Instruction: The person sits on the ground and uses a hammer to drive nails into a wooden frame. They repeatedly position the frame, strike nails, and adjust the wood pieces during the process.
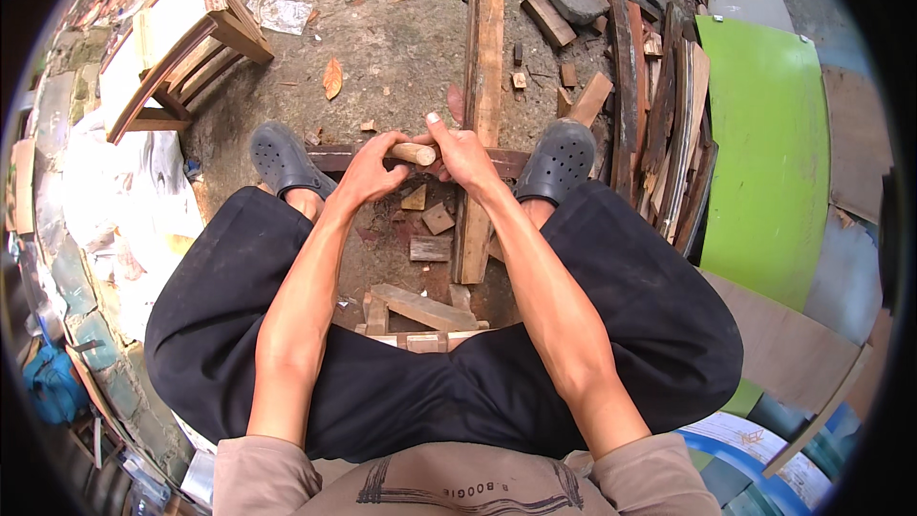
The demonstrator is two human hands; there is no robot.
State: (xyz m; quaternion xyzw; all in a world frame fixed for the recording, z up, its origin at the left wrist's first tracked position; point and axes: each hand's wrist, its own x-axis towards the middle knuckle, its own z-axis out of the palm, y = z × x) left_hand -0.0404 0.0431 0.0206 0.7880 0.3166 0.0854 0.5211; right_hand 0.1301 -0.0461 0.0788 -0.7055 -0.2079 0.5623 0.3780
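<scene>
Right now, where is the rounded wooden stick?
The rounded wooden stick is just above centre in the head view, between the left hand and right hand, left of the long plank.

An outdoor woodworking yard
Stacked timber strips (623, 67), a long beam (487, 57) and small offcuts (437, 219) lie on rough ground (401, 29) with dry leaves (332, 79); a wooden frame (239, 38) stands left, a green panel (769, 143) right.
</scene>
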